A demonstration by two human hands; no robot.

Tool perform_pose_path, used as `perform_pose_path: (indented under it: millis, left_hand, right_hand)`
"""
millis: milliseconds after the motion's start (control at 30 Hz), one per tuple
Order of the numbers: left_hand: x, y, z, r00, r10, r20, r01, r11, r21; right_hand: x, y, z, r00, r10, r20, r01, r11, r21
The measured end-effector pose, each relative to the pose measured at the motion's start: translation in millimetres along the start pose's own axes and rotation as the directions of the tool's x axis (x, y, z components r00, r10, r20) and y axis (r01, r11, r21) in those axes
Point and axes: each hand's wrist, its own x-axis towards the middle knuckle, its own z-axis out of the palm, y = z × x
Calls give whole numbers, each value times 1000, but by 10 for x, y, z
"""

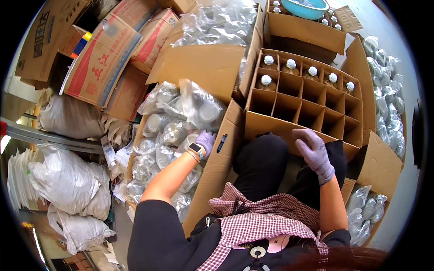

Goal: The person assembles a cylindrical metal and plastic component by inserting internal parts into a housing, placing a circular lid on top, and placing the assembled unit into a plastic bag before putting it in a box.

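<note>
My left hand [205,141], in a thin lilac glove, reaches into an open carton [203,180] of clear plastic-wrapped pieces [174,133]. Its fingers are partly hidden among the wrapping, so their grip is unclear. Just beyond them a wrapped clear piece [201,106] stands up, blurred. My right hand [313,151], gloved the same, hangs open over my knee, fingers stretched and holding nothing. It is near the front edge of a divided carton [289,122]. White-capped bottles [290,65] fill its far row, with one more bottle [266,82] at the left of the row nearer me.
Another carton [194,61] with plastic-wrapped pieces stands ahead. Beyond the divided carton, a light blue basin [305,8] rests on a box of bottles. More wrapped pieces [386,99] lie in cartons at right. Stacked boxes [101,58] and white sacks [68,180] are at left.
</note>
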Motion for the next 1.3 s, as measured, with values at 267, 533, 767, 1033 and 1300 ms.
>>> perform_pose_path:
  millis: [267,533,767,1033,1300]
  left_hand:
    - [123,510,226,997,43,68,-47,996,72]
    - [-87,509,545,981,47,-187,-30,995,91]
    - [-1784,-216,-1754,963,-136,-233,162,982,93]
    - [-4111,-495,-2623,433,-762,-482,-262,405,-876]
    - [-1839,-68,-1349,562,-579,-590,-780,-135,-611]
  right_hand:
    - [13,12,-334,989,-54,138,80,978,-195]
    - [-118,156,-424,984,-64,169,114,946,-305]
    - [-309,122,-496,960,-132,248,201,940,-276]
    - [-375,-306,-240,972,-123,199,107,990,90]
    - [-570,-778,-48,846,-532,31,456,753,475]
